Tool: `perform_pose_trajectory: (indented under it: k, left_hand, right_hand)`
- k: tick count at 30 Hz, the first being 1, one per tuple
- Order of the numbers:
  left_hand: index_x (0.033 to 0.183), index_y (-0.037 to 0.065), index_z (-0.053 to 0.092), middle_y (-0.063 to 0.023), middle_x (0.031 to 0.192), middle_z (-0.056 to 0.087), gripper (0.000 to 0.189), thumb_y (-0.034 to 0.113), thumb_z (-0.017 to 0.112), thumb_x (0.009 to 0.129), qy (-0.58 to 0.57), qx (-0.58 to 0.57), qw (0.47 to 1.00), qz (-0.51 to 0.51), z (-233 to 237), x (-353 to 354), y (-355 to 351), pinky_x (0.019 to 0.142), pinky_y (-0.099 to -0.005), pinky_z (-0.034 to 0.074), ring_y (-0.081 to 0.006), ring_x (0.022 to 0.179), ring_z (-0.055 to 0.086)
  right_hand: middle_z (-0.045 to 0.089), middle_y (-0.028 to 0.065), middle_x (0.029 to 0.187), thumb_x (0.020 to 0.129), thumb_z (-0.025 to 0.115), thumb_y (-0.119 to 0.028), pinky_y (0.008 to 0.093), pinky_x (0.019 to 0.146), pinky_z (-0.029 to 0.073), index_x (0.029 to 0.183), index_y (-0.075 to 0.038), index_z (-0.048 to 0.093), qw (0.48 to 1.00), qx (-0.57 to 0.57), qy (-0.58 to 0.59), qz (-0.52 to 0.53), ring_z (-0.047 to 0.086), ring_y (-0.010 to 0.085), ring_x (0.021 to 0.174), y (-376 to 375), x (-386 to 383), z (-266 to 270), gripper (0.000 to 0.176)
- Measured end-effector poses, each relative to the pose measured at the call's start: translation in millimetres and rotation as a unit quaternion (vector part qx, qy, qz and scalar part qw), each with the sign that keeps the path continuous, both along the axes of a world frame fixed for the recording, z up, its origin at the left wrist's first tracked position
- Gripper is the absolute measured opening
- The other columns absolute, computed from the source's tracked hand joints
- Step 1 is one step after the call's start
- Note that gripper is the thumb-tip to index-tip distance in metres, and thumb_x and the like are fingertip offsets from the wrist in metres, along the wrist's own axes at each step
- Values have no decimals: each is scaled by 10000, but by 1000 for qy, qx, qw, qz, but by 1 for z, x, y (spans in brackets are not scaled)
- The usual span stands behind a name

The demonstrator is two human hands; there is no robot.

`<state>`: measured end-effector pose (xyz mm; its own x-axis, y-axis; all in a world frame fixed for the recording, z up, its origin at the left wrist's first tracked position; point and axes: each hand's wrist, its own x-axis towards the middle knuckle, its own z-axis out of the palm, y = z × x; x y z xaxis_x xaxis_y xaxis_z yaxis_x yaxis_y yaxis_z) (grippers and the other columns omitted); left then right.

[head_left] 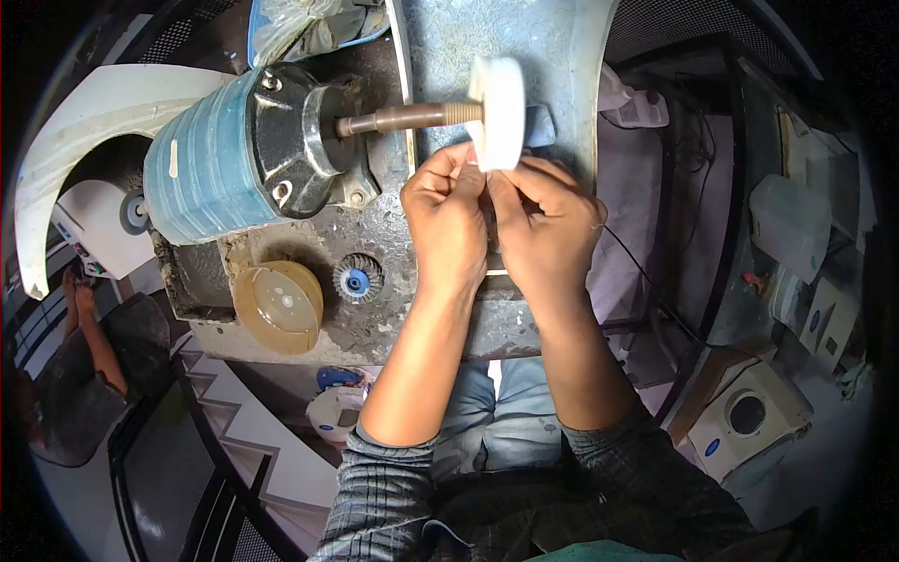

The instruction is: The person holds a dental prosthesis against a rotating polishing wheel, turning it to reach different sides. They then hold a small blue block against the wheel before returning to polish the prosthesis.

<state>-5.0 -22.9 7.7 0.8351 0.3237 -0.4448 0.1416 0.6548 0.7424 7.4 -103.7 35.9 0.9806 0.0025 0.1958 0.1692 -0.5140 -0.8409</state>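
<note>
A white buffing wheel (506, 112) sits on the threaded end of a brown metal spindle (398, 118), which runs out from a blue-and-black motor (215, 155). Just below the wheel's lower edge, my left hand (445, 220) and my right hand (548, 215) come together with fingers pinched. Between the fingertips, right at the wheel, a bit of something small and pinkish shows; most of it is hidden, and I cannot tell what it is. Behind the wheel lies a blue block (539, 125) in a pale, dusty trough (581, 84).
Left of my forearms, a yellowish bowl (248, 304) with cloudy liquid and a round bristle brush (358, 279) with a blue hub stand on the stained bench (375, 328). A plastic bag (300, 28) lies at the back. Another person's arm (98, 337) shows at far left.
</note>
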Motion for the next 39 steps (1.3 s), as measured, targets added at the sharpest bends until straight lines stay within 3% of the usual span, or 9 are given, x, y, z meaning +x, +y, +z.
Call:
perform_pose_trajectory:
  k: [6, 12, 14, 16, 18, 19, 22, 27, 39]
  left_hand:
    - [948, -65, 602, -99, 820, 656, 172, 41, 468, 927, -1, -43, 999, -10, 15, -5, -7, 543, -185, 448, -64, 594, 551]
    - [952, -56, 602, -124, 851, 663, 177, 51, 463, 930, -23, -71, 997, 7, 18, -13, -10, 483, -193, 461, -68, 558, 556]
    - [952, -51, 605, -104, 816, 658, 175, 58, 470, 930, -23, -84, 996, 22, 17, -15, -9, 443, -187, 437, -68, 550, 552]
    - [953, -47, 609, -87, 787, 651, 155, 51, 494, 920, -26, -84, 996, 17, 21, -17, -11, 485, -184, 448, -78, 570, 567]
    - [889, -52, 600, -115, 813, 649, 142, 68, 526, 904, -20, -65, 997, 35, 20, -18, -15, 627, -233, 494, -134, 643, 601]
    - [906, -53, 604, -114, 815, 649, 149, 75, 528, 906, -15, -69, 996, 50, 17, -18, -15, 593, -242, 499, -138, 644, 603]
    - [930, -48, 619, -101, 814, 663, 118, 27, 534, 898, -17, -76, 995, 62, 23, -17, -15, 623, -184, 470, -91, 671, 602]
    - [944, -41, 628, -68, 758, 652, 145, 65, 538, 905, 0, -61, 997, 41, 29, -16, -16, 440, -194, 430, -58, 545, 543]
    - [888, -31, 645, -46, 688, 631, 138, 59, 542, 906, 16, 66, 998, -8, 30, -19, -12, 471, -188, 409, -51, 523, 517]
  right_hand:
    - [657, 114, 782, 741, 647, -7, 331, 638, 490, 790, 18, 655, 994, -54, -91, 22, 631, 256, 703, -9, -4, -2, 56]
    - [662, 137, 786, 739, 656, -6, 308, 661, 510, 817, 24, 679, 995, -31, -80, 50, 651, 247, 729, -19, 1, 8, 86]
    - [660, 143, 747, 743, 645, 1, 302, 649, 513, 808, 37, 675, 993, 54, 59, 83, 661, 230, 723, -23, 7, 15, 80]
    - [658, 136, 709, 756, 634, 5, 275, 582, 502, 808, 43, 673, 985, 105, 92, 99, 651, 176, 653, -31, 13, 20, 76]
    - [658, 119, 690, 770, 633, 1, 241, 519, 475, 815, 47, 671, 971, 105, 158, 147, 621, 120, 585, -38, 19, 23, 75]
    - [653, 108, 677, 781, 629, -2, 221, 477, 449, 813, 58, 667, 963, 133, 183, 147, 586, 91, 524, -36, 21, 23, 78]
    - [652, 108, 676, 785, 626, -6, 226, 479, 451, 807, 61, 663, 972, 116, 142, 145, 590, 98, 527, -33, 18, 26, 79]
    - [660, 122, 701, 772, 626, 6, 229, 495, 460, 820, 52, 668, 980, 83, 103, 148, 604, 111, 556, -37, 18, 21, 79]
    - [672, 119, 825, 744, 637, 33, 275, 616, 496, 935, -21, 691, 990, 22, -32, 135, 638, 216, 694, -40, 6, 11, 206]
